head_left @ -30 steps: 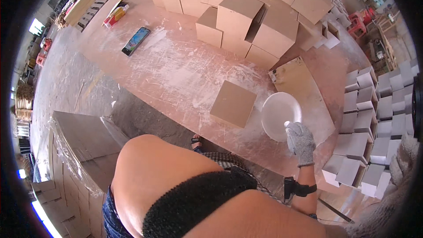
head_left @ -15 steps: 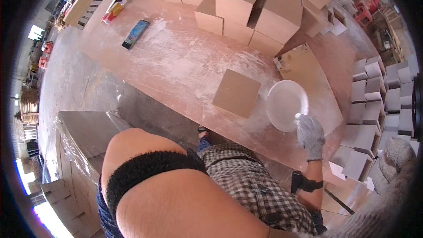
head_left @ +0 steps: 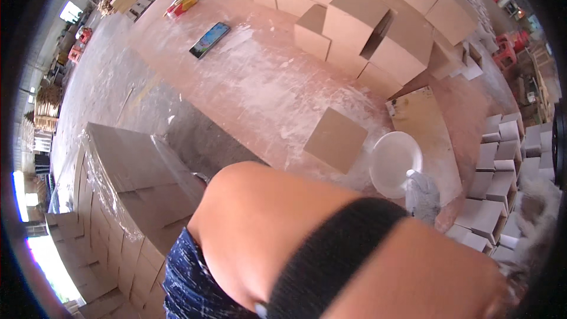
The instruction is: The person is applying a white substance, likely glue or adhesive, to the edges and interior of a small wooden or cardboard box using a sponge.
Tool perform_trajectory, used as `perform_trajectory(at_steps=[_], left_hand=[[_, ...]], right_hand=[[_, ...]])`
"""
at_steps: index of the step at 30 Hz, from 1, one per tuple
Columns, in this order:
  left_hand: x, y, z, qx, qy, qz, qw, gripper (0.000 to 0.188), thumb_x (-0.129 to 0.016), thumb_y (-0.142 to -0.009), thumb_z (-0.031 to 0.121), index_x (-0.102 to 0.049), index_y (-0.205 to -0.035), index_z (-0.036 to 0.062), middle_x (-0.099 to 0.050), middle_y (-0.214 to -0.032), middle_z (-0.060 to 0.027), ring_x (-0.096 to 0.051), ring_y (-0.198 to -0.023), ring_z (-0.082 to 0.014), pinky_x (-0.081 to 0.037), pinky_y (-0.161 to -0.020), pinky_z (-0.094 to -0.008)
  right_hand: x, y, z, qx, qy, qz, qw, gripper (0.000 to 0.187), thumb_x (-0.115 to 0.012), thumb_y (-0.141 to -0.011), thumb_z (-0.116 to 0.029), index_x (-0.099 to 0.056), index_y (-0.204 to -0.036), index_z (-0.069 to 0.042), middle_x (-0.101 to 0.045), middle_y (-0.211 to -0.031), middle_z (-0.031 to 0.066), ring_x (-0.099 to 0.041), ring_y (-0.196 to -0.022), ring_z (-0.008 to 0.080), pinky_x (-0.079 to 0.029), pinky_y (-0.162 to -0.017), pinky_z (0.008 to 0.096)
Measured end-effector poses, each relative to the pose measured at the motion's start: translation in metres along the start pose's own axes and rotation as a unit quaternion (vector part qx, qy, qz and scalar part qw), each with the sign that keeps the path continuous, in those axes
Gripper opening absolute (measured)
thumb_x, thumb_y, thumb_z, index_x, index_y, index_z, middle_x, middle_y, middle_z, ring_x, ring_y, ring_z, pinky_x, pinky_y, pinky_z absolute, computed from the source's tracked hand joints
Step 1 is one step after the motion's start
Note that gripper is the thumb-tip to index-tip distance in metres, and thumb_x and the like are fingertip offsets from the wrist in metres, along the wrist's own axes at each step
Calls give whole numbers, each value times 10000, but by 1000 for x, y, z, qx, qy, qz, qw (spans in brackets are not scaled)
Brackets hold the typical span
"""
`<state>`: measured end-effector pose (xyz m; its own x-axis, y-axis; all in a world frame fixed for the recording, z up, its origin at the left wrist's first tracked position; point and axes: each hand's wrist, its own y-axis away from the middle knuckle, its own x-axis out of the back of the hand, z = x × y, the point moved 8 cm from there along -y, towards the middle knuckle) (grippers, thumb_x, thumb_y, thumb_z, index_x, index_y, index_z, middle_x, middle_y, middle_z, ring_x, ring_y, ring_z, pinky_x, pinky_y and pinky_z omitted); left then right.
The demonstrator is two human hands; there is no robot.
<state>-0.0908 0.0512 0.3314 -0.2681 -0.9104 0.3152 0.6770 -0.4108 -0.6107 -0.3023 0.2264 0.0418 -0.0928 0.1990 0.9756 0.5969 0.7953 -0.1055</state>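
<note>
A round white bowl (head_left: 387, 168) stands at the right of the reddish work surface. My right hand (head_left: 423, 196), in a pale grey glove, is at its near right rim, fingers closed on the edge; one whitish fingertip laps over it. My left arm, with a wide black band, crosses the foreground from lower left. Close at the far right edge is my left hand (head_left: 534, 218), gloved and smeared by motion, so its fingers cannot be made out. A square brown board piece (head_left: 335, 140) lies left of the bowl.
Brown boxes (head_left: 354, 20) are stacked at the back. Behind the bowl lies a tan board (head_left: 422, 121). White-sided open boxes (head_left: 493, 180) fill the right. A phone (head_left: 209, 39) and red-yellow packet (head_left: 183, 3) lie far left. A plastic-wrapped cardboard stack (head_left: 127, 171) stands left.
My view has shifted, so the surface appears lower and further right. My left arm has swung right across the foreground, covering my right forearm and checked clothing. My right hand stays at the bowl.
</note>
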Motion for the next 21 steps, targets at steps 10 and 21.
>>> perform_trajectory(at_steps=[10, 21], left_hand=[[-2, -10, -1, 76, -102, -107, 986, 484, -698, -779, 215, -517, -1129, -66, -613, -1032, -205, -638, -909, -307, -527, -797, -369], [-16, -16, -2, 112, -204, -129, 964, 344, -628, -758, 197, -566, -1011, -28, -607, -913, -167, -617, -828, -287, -502, -737, -381]], right_hand=[[31, -5, -16, 4, -37, 62, 997, 187, -637, -785, -130, -669, -968, -113, -660, -1033, 55, -606, -962, 260, -490, -856, 379], [32, -17, -25, 47, -9, 82, 996, 195, -625, -810, -157, -654, -998, -118, -644, -1006, 56, -597, -904, 279, -492, -811, 394]])
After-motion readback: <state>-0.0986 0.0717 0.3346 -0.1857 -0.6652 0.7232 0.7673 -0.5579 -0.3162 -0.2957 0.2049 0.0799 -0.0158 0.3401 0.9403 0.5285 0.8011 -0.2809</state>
